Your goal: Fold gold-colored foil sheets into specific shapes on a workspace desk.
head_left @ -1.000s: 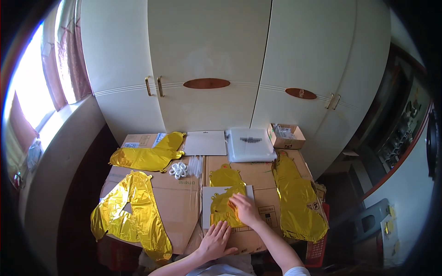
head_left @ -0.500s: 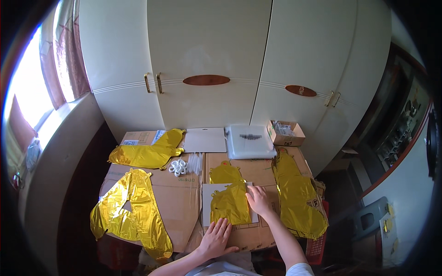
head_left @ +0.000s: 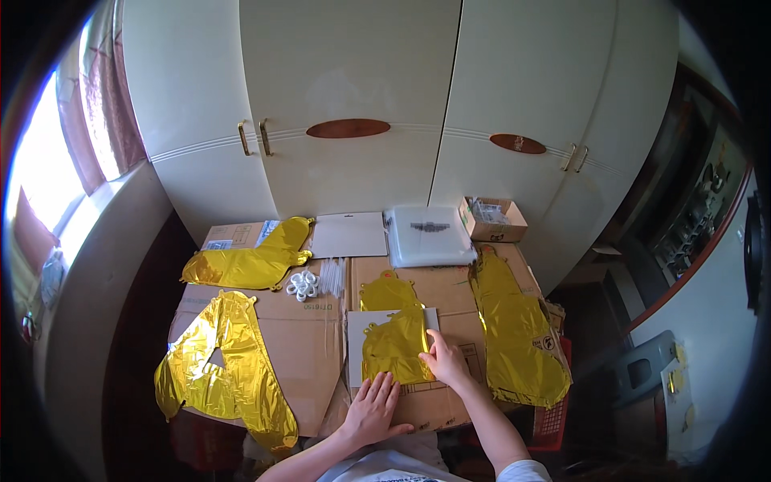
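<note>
A folded gold foil balloon (head_left: 397,347) lies flat on a white card (head_left: 355,353) in front of me. Part of the foil (head_left: 389,292) sticks out past the card's far edge. My left hand (head_left: 371,411) rests flat with its fingers stretched out, the fingertips on the foil's near edge. At the right edge of the foil is my right hand (head_left: 446,361), index finger and thumb apart and touching the edge, the other fingers curled. Neither hand grips anything that I can see.
More gold foil balloons lie at the left (head_left: 229,361), far left (head_left: 249,261) and right (head_left: 518,333) on flattened cardboard (head_left: 301,345). White rings (head_left: 302,284), clear straws (head_left: 332,277), a pale board (head_left: 349,234), a stack of clear bags (head_left: 430,237) and a small box (head_left: 510,233) stand behind.
My right hand has slid nearer along the foil's right edge, its fingers less spread. The left hand stays at the near edge. The whole view has shifted slightly.
</note>
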{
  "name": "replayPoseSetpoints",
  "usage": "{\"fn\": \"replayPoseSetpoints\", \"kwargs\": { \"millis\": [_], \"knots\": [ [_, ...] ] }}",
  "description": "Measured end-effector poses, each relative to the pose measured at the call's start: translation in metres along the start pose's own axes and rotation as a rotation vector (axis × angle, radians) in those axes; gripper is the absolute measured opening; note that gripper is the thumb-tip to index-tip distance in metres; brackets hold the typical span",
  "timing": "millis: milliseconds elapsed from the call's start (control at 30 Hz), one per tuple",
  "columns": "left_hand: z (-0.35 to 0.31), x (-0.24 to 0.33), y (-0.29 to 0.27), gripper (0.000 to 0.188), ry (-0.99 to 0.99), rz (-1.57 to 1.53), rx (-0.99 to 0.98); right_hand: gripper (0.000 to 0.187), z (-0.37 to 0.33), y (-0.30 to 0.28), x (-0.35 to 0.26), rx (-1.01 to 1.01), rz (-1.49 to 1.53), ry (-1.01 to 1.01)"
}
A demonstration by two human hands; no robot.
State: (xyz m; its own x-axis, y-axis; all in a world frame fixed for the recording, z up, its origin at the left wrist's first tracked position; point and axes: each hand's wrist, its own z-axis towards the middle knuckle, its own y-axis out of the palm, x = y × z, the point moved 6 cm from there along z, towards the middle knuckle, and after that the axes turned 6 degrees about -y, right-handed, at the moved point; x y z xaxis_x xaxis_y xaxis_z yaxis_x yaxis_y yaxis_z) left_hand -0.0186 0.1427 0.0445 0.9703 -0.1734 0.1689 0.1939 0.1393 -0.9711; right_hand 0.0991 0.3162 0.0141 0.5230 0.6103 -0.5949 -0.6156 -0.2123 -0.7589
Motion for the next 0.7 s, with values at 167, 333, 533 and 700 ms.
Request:
{"fn": "replayPoseSetpoints", "kwargs": {
  "millis": [167,333,533,700],
  "knots": [
    [0.001,-0.001,0.002,0.099,0.000,0.009,-0.014,0.060,0.000,0.004,0.006,0.062,-0.033,0.022],
    [0.001,-0.001,0.003,0.100,-0.002,0.003,-0.027,0.061,0.011,0.002,0.004,0.196,-0.083,0.010],
    [0.001,0.000,0.002,0.100,0.000,0.019,-0.034,0.055,0.019,0.005,0.008,0.066,-0.108,0.148],
    [0.002,0.000,0.004,0.100,0.010,0.017,-0.021,0.045,0.010,0.009,0.002,0.212,-0.146,-0.038]
  ]
}}
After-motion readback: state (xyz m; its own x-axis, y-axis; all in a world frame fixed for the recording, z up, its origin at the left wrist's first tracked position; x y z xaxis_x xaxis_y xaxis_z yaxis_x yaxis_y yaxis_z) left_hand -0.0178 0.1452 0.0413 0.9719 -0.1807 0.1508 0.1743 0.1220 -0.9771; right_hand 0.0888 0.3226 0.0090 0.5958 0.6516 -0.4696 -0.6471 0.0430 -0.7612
